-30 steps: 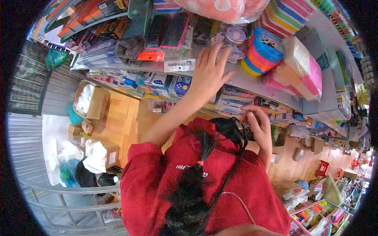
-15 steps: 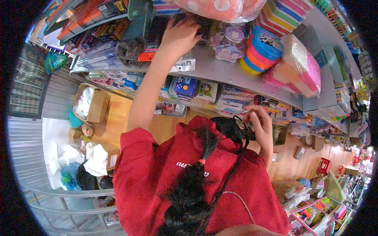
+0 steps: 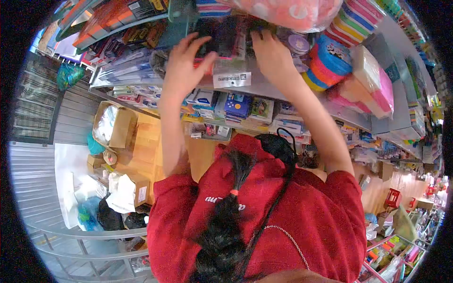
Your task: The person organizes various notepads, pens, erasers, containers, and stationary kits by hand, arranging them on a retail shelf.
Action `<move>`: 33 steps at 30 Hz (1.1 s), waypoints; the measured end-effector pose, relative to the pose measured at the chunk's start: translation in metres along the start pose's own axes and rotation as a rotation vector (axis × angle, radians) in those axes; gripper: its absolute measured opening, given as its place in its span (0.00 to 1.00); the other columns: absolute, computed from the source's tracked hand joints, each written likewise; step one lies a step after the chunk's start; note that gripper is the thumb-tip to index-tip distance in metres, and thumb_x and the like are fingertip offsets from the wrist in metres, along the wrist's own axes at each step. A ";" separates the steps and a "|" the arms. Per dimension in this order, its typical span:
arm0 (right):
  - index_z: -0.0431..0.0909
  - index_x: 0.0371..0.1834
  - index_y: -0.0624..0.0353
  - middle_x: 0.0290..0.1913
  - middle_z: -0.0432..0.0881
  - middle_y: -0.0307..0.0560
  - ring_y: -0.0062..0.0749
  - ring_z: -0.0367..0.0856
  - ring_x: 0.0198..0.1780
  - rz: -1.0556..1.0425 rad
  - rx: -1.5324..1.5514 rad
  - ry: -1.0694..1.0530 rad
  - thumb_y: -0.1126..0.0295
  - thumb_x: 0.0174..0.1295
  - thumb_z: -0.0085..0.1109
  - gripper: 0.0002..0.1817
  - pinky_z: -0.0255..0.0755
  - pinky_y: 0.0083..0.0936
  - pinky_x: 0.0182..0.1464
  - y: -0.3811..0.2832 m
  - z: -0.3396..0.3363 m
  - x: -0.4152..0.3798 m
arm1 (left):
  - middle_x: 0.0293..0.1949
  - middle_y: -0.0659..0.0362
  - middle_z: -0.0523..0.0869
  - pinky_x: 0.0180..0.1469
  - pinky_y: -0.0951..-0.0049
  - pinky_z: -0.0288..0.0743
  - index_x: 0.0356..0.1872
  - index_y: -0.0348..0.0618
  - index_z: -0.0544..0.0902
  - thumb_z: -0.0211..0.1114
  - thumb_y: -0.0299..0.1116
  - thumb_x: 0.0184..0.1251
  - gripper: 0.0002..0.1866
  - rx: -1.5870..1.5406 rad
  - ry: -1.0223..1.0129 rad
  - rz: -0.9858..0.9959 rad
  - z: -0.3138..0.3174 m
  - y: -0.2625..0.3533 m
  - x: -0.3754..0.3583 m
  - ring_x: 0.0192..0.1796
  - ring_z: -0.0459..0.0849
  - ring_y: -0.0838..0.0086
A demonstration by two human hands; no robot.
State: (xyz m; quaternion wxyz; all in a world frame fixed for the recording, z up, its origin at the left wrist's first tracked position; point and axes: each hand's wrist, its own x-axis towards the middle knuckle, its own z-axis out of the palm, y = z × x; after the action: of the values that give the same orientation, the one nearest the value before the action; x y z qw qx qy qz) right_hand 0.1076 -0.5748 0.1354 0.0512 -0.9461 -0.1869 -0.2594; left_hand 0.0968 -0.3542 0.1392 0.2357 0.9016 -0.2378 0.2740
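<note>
Both my hands reach onto the grey shelf. My left hand (image 3: 185,68) has its fingers spread beside some dark packaged items (image 3: 222,40) with a red edge. Farther right, my right hand (image 3: 273,56) bends its fingers down over dark goods at the back; its fingertips are partly hidden, and whether it holds anything does not show. Below the dark items a white label (image 3: 232,80) hangs at the shelf's front edge. A round purple-lidded jar (image 3: 298,44) stands just right of my right hand.
Stacked blue, orange and yellow tubs (image 3: 329,61), a pink-and-white package (image 3: 368,80) and a plastic-wrapped peach bundle (image 3: 292,12) sit on the shelf. Books (image 3: 237,104) fill the level below. A cardboard box (image 3: 123,127) stands on the floor at the left; a metal railing (image 3: 89,236) curves at lower left.
My right hand has risen from chest level to the shelf. My left hand has shifted left and down, its fingers now spread. The view has shifted slightly.
</note>
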 end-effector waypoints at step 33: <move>0.81 0.41 0.50 0.38 0.81 0.52 0.50 0.80 0.39 0.193 0.230 -0.012 0.60 0.62 0.49 0.13 0.74 0.41 0.39 0.006 -0.068 -0.037 | 0.30 0.52 0.81 0.68 0.52 0.53 0.48 0.52 0.81 0.64 0.34 0.50 0.20 0.219 0.192 0.199 0.076 0.053 0.021 0.44 0.78 0.62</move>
State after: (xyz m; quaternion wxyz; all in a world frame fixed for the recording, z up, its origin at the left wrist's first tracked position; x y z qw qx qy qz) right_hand 0.0488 -0.6053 0.1750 0.1830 -0.9491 -0.1237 -0.2243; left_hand 0.1114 -0.4441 0.1117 0.1295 0.8635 -0.2712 0.4051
